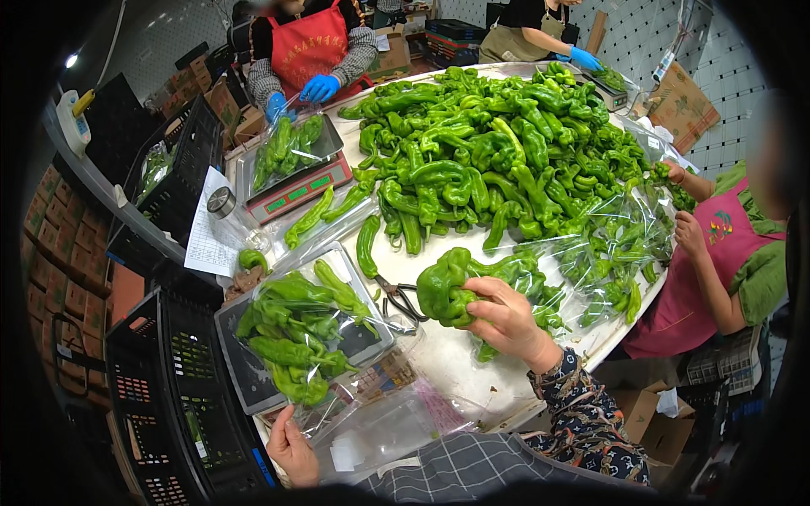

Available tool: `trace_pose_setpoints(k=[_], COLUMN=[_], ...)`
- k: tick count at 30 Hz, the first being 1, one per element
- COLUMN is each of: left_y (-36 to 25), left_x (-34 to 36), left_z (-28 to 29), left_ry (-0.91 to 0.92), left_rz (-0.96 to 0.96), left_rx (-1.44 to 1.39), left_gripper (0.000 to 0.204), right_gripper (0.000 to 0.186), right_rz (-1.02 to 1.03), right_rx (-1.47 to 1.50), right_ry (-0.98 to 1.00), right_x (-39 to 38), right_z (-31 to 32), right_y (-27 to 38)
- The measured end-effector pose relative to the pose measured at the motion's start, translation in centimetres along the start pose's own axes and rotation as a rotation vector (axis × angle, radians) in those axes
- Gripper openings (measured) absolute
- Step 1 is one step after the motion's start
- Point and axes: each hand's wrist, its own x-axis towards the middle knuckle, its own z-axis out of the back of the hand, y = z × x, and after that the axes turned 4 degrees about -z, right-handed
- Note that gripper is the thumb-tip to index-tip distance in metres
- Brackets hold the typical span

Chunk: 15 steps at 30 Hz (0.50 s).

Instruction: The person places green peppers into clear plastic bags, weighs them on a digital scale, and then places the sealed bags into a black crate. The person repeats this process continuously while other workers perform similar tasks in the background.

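Note:
My right hand [508, 325] grips a twisted green pepper [449, 285] above the table's front right, beside bagged peppers [548, 304]. At lower left, my left hand [289, 447] pinches the edge of a clear plastic bag of long green peppers [299, 341], which lies on a dark scale tray [236, 358]. Black-handled scissors [403, 299] lie between the tray and my right hand. A loose pepper [367, 246] is just above the scissors.
A big pepper pile [481, 152] covers the table. A red scale [299, 190] holds another bag. Black crates [148, 379] stand left. Co-workers are across the table, one in a red apron [304, 46], one gloved [582, 57], and at right in a pink apron [675, 304].

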Motion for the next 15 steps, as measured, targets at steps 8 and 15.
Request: trace_pose_setpoints(k=[8, 15], left_y=[-0.3, 0.3], left_x=[-0.1, -0.5], left_z=[-0.2, -0.1], left_ry=[0.010, 0.001], left_rz=[-0.009, -0.007], left_rx=[-0.018, -0.019], left_gripper=[0.021, 0.022], right_gripper=[0.035, 0.032], right_rz=[0.004, 0.085], right_rx=[0.017, -0.110], right_ry=[-0.055, -0.132], right_x=[-1.0, -2.2], right_z=[0.2, 1.8], right_y=[0.2, 1.6])
